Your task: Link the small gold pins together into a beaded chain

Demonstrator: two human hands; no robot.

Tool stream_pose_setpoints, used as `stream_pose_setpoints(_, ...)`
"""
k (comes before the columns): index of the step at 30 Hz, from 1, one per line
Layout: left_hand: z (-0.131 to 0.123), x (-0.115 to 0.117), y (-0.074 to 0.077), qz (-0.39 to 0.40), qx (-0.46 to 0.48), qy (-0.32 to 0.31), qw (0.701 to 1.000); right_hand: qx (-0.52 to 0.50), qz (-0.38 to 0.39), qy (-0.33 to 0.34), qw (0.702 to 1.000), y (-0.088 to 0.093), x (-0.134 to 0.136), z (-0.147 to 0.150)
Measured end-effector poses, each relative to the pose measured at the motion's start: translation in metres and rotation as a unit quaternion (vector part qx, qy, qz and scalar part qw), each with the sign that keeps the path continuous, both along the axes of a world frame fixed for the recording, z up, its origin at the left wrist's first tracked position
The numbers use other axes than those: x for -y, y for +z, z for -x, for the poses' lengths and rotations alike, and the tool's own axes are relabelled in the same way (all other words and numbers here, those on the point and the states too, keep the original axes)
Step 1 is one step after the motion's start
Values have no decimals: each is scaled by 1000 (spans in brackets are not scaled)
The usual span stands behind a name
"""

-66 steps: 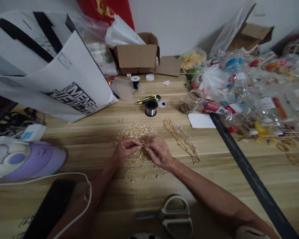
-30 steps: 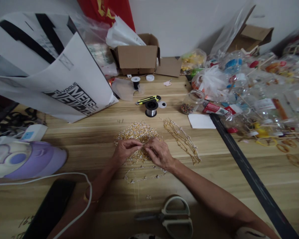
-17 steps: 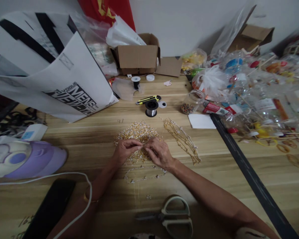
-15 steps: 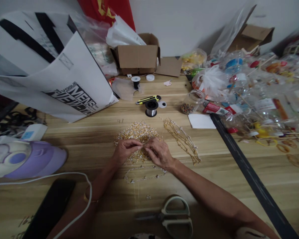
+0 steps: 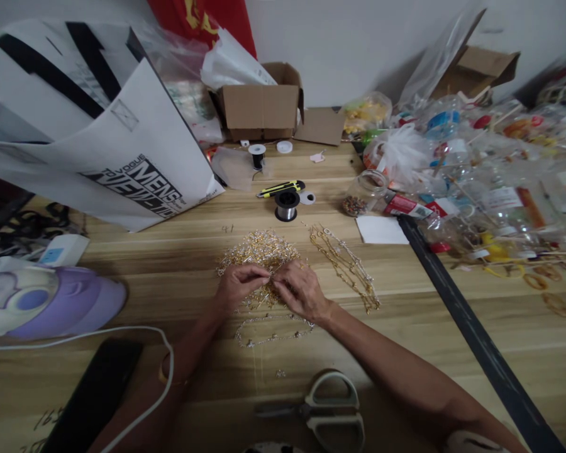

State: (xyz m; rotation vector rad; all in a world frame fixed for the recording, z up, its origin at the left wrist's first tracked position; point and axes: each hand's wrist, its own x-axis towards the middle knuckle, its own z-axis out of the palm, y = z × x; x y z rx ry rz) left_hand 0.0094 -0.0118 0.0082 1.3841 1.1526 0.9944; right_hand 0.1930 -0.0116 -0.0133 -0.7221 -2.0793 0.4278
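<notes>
Over a pile of gold and silver chain pieces (image 5: 259,245), my left hand (image 5: 238,286) and my right hand (image 5: 302,290) meet fingertip to fingertip. Both pinch closed at a spot where something tiny sits, too small to make out. Just below the hands a silver beaded chain (image 5: 276,340) lies in a loop, with thin pale threads running down from its left end. To the right of my right hand, gold and silver necklaces (image 5: 344,267) are laid out in slanting strands. A few tiny silver bits (image 5: 280,374) lie nearer to me.
Scissors (image 5: 330,412) lie at the front edge. Beyond the pile are a wire spool (image 5: 287,206), a yellow-black cutter (image 5: 280,188) and a bead jar (image 5: 363,194). A paper bag (image 5: 170,170), purple appliance (image 5: 70,299) and dark phone (image 5: 94,393) stand left; plastic packages (image 5: 476,170) crowd the right.
Almost nothing differs. The fingertips of both hands have shifted very slightly while staying pinched together over the pile.
</notes>
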Motion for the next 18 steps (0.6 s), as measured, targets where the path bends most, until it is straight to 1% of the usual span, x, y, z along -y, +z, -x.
stream_pose_setpoints(9,0,0,-4,-20,15,-7,1000,3,-11,0,1000,2,0,0)
stream_pose_setpoints(18,-1,0,-3,-35,18,-10,999,9,-7,-4,1000,2,0,1)
